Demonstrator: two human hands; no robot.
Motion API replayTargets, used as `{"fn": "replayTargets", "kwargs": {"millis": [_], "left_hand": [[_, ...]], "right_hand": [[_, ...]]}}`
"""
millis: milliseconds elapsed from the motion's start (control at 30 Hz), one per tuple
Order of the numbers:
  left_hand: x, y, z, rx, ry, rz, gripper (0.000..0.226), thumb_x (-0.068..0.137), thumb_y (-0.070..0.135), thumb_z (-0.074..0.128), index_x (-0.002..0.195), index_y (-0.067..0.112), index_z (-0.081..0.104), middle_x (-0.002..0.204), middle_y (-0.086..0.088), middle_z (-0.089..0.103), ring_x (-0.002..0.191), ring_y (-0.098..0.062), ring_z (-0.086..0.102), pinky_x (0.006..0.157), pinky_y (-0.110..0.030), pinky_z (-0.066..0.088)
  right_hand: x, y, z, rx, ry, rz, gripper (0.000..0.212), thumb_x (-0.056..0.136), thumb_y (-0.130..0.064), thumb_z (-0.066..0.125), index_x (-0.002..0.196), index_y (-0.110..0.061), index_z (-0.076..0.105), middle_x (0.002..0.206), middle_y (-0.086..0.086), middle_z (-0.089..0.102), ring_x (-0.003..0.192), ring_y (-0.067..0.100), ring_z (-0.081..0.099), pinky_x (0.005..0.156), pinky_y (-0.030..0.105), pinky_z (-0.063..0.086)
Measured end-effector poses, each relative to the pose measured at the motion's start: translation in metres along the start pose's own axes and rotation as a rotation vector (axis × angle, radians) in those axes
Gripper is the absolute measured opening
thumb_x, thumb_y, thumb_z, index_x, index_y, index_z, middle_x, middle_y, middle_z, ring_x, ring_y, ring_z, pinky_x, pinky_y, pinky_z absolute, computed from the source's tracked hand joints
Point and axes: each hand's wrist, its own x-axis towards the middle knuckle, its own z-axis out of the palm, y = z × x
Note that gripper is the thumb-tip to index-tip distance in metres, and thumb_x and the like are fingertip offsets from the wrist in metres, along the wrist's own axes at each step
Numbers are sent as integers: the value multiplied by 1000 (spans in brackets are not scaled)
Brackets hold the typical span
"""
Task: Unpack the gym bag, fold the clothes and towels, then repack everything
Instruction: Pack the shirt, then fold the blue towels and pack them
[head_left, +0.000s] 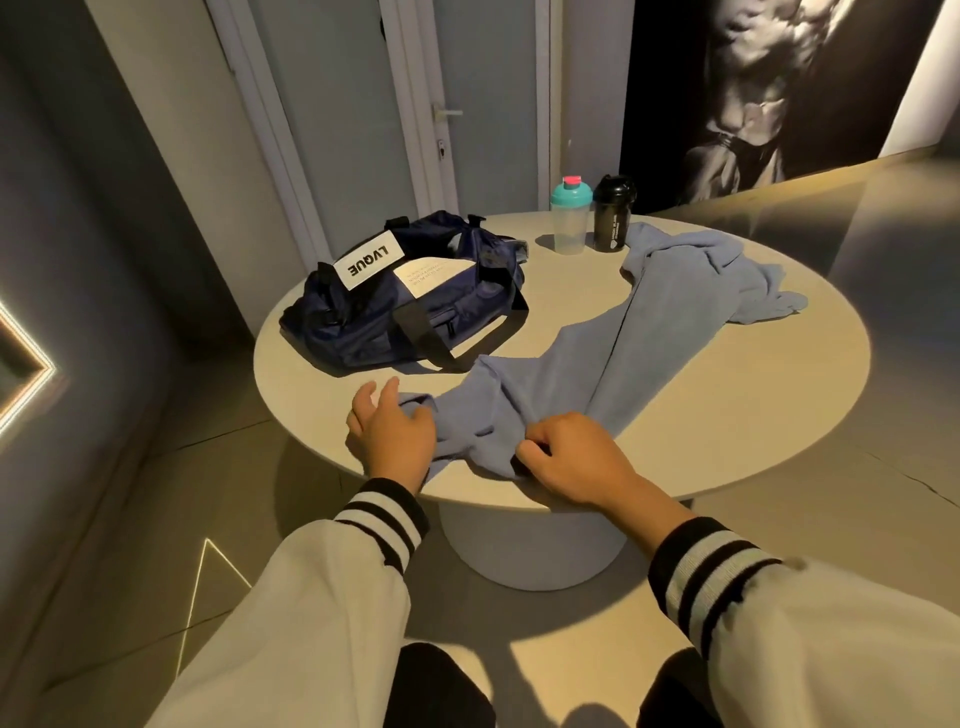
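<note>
**A:** Head view, starting at the near rim of the round table (779, 415). The left hand (392, 436) lies on the near-left corner of the blue towel (597, 353), fingers spread and loose, gripping nothing.

**B:** And the right hand (569, 460)?

**A:** Its fingers are curled under, pinching a bunch of the towel's near edge, close beside the left.

**B:** Where does that towel run?

**A:** Away toward the far right as a long creased strip, ending in a rumpled heap on the table's far side.

**B:** The gym bag (405, 306)?

**A:** Navy and slumped on the table's left half, white label on top, one strap loop just beside the towel.

**B:** Beyond it?

**A:** Two bottles stand upright side by side at the far rim: a clear shaker (570, 223) with a teal lid, and a black shaker (612, 218) next to the towel heap. Behind them is a closed door (488, 104).
</note>
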Motion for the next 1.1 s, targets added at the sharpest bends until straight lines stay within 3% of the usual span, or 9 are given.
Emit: {"fn": "replayTargets", "kwargs": {"millis": [133,233,367,467,600,733,867,1000,1100], "left_hand": [[-9,15,8,-87,-264,400,22,97,12,56,110,26,67,131,1,55,122,-20,52,105,-41,48],[-12,20,10,130,-430,543,26,103,20,51,120,26,70,130,2,64,120,-15,53,118,-41,30],[9,19,22,392,-466,502,53,107,42,38,158,33,26,168,-2,18,154,-21,16,126,-44,9],[33,16,27,422,-432,421,70,104,48,44,161,35,5,170,-3,-6,156,-28,-3,125,-50,12],[61,6,28,324,-424,361,78,101,43,51,160,37,0,169,-5,-7,156,-29,-3,124,-50,16],[91,0,33,348,-338,307,77,100,42,51,161,29,6,169,-10,7,155,-31,4,123,-50,20],[120,-9,42,329,-269,304,64,95,44,54,150,21,31,153,-13,37,144,-32,29,113,-51,35],[140,-11,45,258,-251,148,69,96,47,53,155,21,27,167,-13,13,154,-32,9,122,-49,22],[138,-15,41,88,-209,108,65,97,42,53,155,20,33,165,-10,22,147,-32,30,117,-50,33]], "right_hand": [[2,0,2,-80,64,32,25,101,-44,42,97,-26,60,90,-3,55,80,13,51,65,26,40],[6,3,7,-214,32,52,40,100,-54,39,132,-36,53,124,-6,55,110,17,47,82,30,44],[16,2,3,-205,-16,148,49,100,-57,37,146,-40,40,150,-10,45,130,20,36,102,37,36],[40,-6,9,-87,-35,198,52,99,-58,39,149,-43,35,146,-6,51,132,23,37,107,45,37],[69,-16,27,-32,-6,213,53,101,-51,41,152,-40,31,142,-1,56,131,23,41,105,43,39],[97,-21,39,-72,9,209,52,103,-50,39,153,-39,30,141,1,55,131,25,40,102,45,40],[122,-29,50,-100,60,220,48,102,-46,43,148,-33,39,137,0,58,129,25,41,99,45,40],[133,-34,59,-93,111,205,42,102,-44,42,143,-32,46,129,0,63,123,25,46,95,44,43],[136,-35,63,-88,140,172,38,101,-40,44,138,-32,50,124,0,66,119,23,50,93,43,45]]}}
